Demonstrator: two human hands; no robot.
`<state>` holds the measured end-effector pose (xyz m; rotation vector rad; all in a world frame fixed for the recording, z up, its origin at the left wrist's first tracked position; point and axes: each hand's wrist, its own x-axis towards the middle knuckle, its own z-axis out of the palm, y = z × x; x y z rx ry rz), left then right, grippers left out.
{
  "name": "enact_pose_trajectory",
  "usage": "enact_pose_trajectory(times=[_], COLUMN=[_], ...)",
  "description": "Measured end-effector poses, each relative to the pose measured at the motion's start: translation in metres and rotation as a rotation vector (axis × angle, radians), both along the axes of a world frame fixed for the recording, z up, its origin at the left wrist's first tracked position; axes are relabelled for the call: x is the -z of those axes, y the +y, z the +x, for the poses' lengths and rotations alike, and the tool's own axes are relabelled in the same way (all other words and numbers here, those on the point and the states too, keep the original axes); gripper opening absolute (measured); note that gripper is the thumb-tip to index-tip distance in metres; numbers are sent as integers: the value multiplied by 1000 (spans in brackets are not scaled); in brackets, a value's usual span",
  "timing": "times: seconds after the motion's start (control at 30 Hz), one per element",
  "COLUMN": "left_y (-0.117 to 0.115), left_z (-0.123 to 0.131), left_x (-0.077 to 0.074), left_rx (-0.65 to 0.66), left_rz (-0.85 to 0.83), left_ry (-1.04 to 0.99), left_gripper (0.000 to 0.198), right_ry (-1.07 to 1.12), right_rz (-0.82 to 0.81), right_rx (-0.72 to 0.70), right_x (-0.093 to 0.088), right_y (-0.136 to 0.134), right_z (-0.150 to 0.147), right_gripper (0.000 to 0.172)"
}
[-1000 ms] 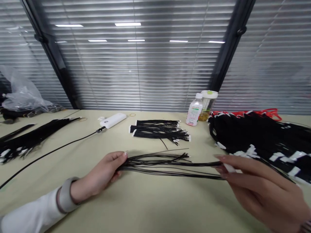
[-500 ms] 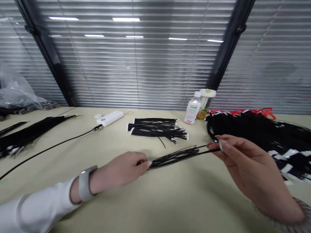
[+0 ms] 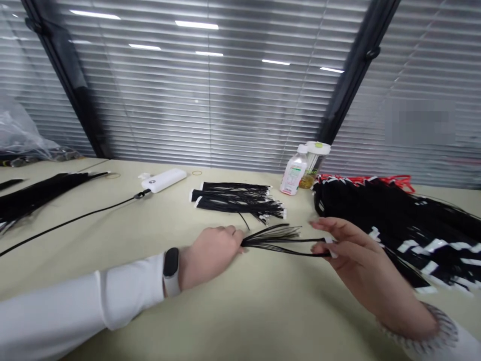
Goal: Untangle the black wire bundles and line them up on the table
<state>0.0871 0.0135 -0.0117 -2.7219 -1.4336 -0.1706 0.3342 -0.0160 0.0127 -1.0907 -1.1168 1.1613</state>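
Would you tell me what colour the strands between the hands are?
Black strands, in the head view.

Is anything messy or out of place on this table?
Yes, a little. One stray strand lies alone, slanted, beside the neat stack. The bundle between the left hand and right hand splays out like a fan.

Wire bundle (image 3: 276, 239) spans between left hand (image 3: 212, 250) and right hand (image 3: 353, 258), bottle (image 3: 293, 173) behind.

The thin black strands (image 3: 278, 239) look like smooth, slightly glossy plastic. The bench (image 3: 233, 316) is matt and smooth; at one o'clock of the strands stands a clear plastic bottle (image 3: 294, 173).
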Motion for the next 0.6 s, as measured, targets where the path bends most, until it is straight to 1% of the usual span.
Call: enact_pose_trajectory(times=[0.1, 0.2, 0.27, 0.33, 0.4, 0.47, 0.6], left_y=[7, 14, 17, 20, 22, 25, 32], left_z=[-13, -22, -25, -27, -28, -30, -36], left_x=[0, 0, 1, 1, -1, -4, -12], left_rx=[33, 51, 60, 61, 61, 53, -1], left_rz=[-44, -102, -132, -158, -179, -212, -370], left_ry=[-107, -306, -413, -476, -508, -557, -725], left_gripper=[21, 22, 23, 24, 25, 26, 26], right_ry=[-161, -450, -640, -770, -817, -786, -702], right_rz=[-76, -141, -149, -121, -123, -176, -258], right_rx=[-137, -289, -390, -438, -454, -478, -493], right_x=[1, 3, 5, 5, 4, 2, -3], right_y=[2, 3, 2, 1, -1, -2, -2], right_z=[3, 4, 3, 2, 1, 2, 8], right_gripper=[24, 15, 17, 17, 17, 19, 23])
